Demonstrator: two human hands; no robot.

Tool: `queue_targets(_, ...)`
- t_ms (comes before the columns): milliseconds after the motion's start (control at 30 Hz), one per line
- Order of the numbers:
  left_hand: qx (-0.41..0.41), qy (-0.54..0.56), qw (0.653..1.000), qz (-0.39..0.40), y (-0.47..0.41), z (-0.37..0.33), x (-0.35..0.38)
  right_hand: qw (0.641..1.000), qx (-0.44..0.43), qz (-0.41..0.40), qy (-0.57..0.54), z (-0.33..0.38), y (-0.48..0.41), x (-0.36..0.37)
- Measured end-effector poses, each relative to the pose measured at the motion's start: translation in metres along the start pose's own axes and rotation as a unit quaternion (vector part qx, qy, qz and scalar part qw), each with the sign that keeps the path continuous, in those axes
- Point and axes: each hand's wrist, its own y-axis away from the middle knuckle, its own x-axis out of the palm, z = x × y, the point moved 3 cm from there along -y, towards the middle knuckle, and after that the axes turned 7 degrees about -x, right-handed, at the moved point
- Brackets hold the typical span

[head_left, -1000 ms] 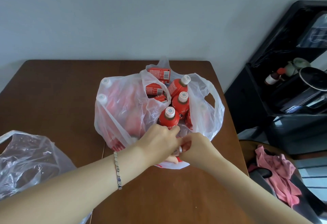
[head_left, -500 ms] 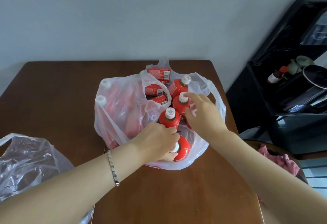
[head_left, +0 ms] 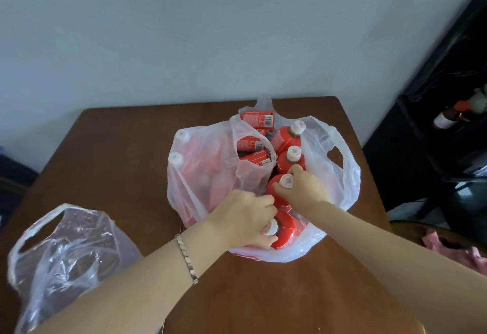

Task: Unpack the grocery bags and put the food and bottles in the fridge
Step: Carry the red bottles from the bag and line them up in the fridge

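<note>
R hand [head_left: 305, 192] moved onto mid btl [head_left: 274, 194]; L hand [head_left: 245, 218] grips front btl [head_left: 286, 228].

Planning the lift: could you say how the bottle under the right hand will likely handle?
The bottle looks stiff and, being capped, probably full and heavy for its size. The right hand pinches only its small cap, so it may slip. Its round body would likely roll if laid on the table.

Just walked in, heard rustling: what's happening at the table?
A person is unpacking a white plastic bag of red bottles on the table. The left hand grips a tilted bottle at the bag's near edge; the right hand pinches the cap of an upright bottle beside it. A clear bag lies to the left.
</note>
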Motion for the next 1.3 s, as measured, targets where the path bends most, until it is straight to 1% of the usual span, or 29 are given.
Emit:
queue_targets(100,-0.013,0.006,0.999,0.035,-0.002,0.001,-0.002,0.991,-0.043,-0.093,-0.081,0.007,0.029,-0.019)
queue_targets(167,-0.022,-0.012,0.998,0.050,-0.004,-0.001,-0.002,0.983,-0.068,-0.130,-0.109,0.014,0.047,-0.035)
queue_targets(267,-0.025,-0.043,0.996,0.068,-0.005,-0.009,-0.006,0.978,-0.086,-0.156,-0.110,0.023,0.070,-0.056)
queue_targets(300,-0.033,-0.031,0.994,0.099,-0.004,-0.009,-0.005,0.978,-0.089,-0.158,-0.101,0.025,0.077,-0.060)
queue_targets(367,-0.047,0.002,0.992,0.116,-0.002,-0.008,-0.009,0.980,-0.088,-0.164,-0.075,0.029,0.092,-0.070)
queue_targets(433,-0.045,0.022,0.994,0.093,0.001,-0.001,-0.009,0.980,-0.076,-0.178,-0.055,0.033,0.108,-0.078)
queue_targets(533,-0.015,0.015,0.999,0.026,0.005,0.008,-0.011,0.976,-0.041,-0.211,-0.043,0.040,0.137,-0.092)
queue_targets(600,-0.009,0.003,1.000,-0.019,0.005,0.010,-0.030,0.971,-0.009,-0.233,-0.044,0.044,0.158,-0.099)
queue_targets(700,0.044,-0.024,0.996,-0.075,0.008,0.004,-0.067,0.964,0.040,-0.260,-0.028,0.057,0.196,-0.099)
queue_targets(800,0.104,0.005,0.987,-0.123,0.016,-0.014,-0.096,0.954,0.098,-0.282,-0.004,0.068,0.233,-0.088)
queue_targets(933,0.201,0.040,0.969,-0.138,0.033,-0.065,-0.131,0.932,0.156,-0.328,0.000,0.073,0.285,-0.079)
queue_targets(1000,0.241,0.040,0.961,-0.128,0.042,-0.097,-0.142,0.917,0.191,-0.351,0.006,0.069,0.319,-0.081)
queue_targets(1100,0.316,0.061,0.940,-0.115,0.056,-0.162,-0.150,0.892,0.247,-0.378,0.010,0.056,0.390,-0.086)
queue_targets(1200,0.397,0.070,0.906,-0.131,0.075,-0.239,-0.161,0.864,0.303,-0.401,0.032,0.046,0.471,-0.089)
queue_targets(1300,0.469,0.101,0.866,-0.141,0.102,-0.331,-0.173,0.801,0.380,-0.462,0.028,0.034,0.569,-0.087)
